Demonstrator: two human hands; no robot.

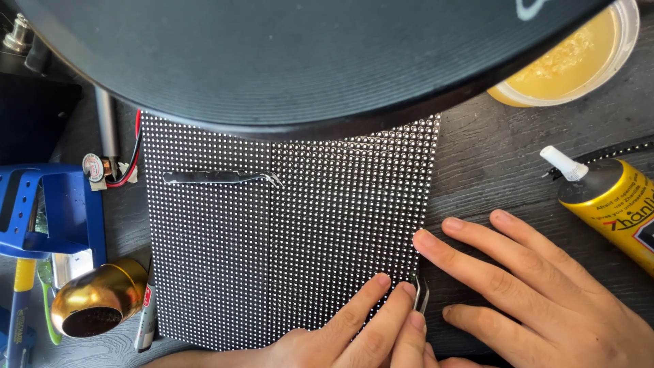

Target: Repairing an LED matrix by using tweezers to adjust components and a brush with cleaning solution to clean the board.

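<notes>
A black LED panel (272,259) with rows of small white dots lies flat on the dark wooden table. My left hand (361,327) rests on its lower right corner, fingers closed on thin metal tweezers (420,296) whose tips point down at the panel's right edge. My right hand (538,293) lies flat on the table just right of the panel, fingers spread, with the index fingertip touching the panel's edge. A second pair of curved tweezers (218,178) lies loose on the panel's upper left.
A big black ribbed round object (306,61) close to the camera hides the top. A tub of yellow paste (579,61) sits top right, a yellow glue tube (613,204) at right. A blue holder (61,211), gold round tin (95,300) and wires (133,163) stand left.
</notes>
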